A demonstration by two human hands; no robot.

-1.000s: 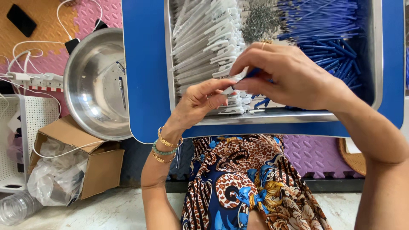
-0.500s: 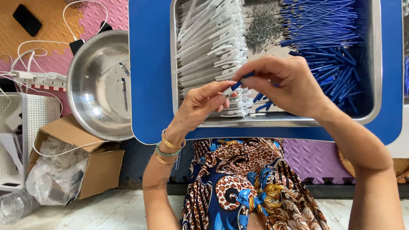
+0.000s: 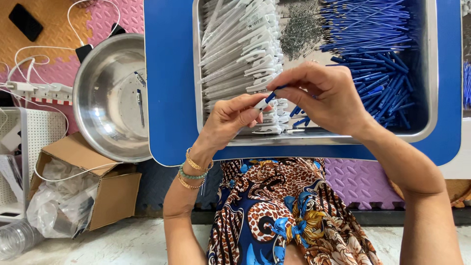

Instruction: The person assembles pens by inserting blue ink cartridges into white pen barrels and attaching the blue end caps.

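Hands meet above the near edge of the steel tray (image 3: 431, 128): left hand (image 3: 230, 122) pinches the white pen barrel (image 3: 261, 104), right hand (image 3: 324, 98) grips its blue end (image 3: 271, 95), the barrel's long axis slanting up toward the right hand.

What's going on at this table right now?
A person holds a small white pen piece in the left hand while the right hand pinches a blue part against its end. Both hands hover over a metal tray on a blue table. The tray holds stacked white pen barrels, a pile of small springs and blue refills. A steel bowl sits to the left.
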